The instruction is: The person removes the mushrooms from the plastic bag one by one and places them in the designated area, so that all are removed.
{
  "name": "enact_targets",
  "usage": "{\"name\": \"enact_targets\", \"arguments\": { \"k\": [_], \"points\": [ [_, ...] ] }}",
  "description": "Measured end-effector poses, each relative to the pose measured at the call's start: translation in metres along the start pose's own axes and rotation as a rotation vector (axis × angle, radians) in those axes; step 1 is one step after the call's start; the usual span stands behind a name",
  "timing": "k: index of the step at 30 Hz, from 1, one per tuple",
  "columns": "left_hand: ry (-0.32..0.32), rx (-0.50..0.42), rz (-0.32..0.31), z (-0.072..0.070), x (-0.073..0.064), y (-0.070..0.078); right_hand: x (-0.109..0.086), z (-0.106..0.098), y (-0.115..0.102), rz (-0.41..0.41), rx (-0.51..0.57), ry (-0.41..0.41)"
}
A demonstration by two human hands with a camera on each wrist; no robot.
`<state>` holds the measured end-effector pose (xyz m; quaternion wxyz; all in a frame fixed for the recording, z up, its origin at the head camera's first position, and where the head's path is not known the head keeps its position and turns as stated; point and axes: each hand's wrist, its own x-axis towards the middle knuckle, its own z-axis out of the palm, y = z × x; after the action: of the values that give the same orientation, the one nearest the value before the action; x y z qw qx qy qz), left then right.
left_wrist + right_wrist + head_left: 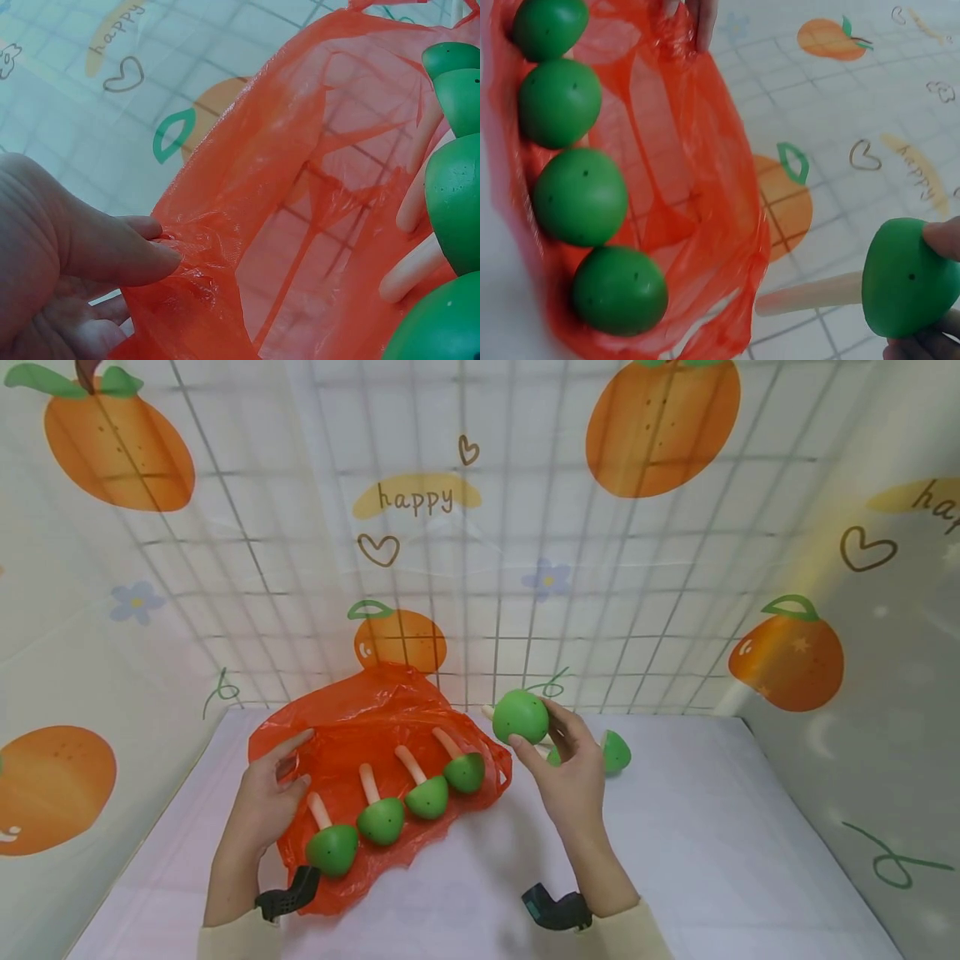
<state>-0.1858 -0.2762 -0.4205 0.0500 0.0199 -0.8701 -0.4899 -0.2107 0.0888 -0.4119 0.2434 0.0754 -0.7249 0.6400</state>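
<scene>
A red plastic bag (352, 710) lies spread at the left of the table. On it rest several toy mushrooms with green caps and pale stems, such as the leftmost mushroom (332, 850), lined up with stems pointing away. My left hand (264, 800) pinches the bag's left edge between thumb and fingers, as the left wrist view shows. My right hand (573, 781) holds another green-capped mushroom (521, 716) by its cap, raised just past the bag's right edge. In the right wrist view its pale stem (810, 293) points toward the bag.
Behind my right hand, more green mushrooms lie on the table, one (617, 752) plainly visible and another mostly hidden. The white tabletop (712, 860) meets a wire grid (487, 568) at the back, covered by a sheet printed with oranges.
</scene>
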Motion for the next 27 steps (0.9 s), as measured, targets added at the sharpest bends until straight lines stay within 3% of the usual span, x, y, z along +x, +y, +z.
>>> {"name": "enact_targets", "arguments": {
  "k": [11,27],
  "points": [
    [-0.001,-0.001,-0.014,0.000,0.000,0.002,0.000,-0.017,0.021,0.050,-0.073,0.022],
    [-0.006,-0.001,-0.013,0.001,-0.001,0.000,-0.009,-0.024,0.053,0.123,-0.183,0.017]
  ]
}}
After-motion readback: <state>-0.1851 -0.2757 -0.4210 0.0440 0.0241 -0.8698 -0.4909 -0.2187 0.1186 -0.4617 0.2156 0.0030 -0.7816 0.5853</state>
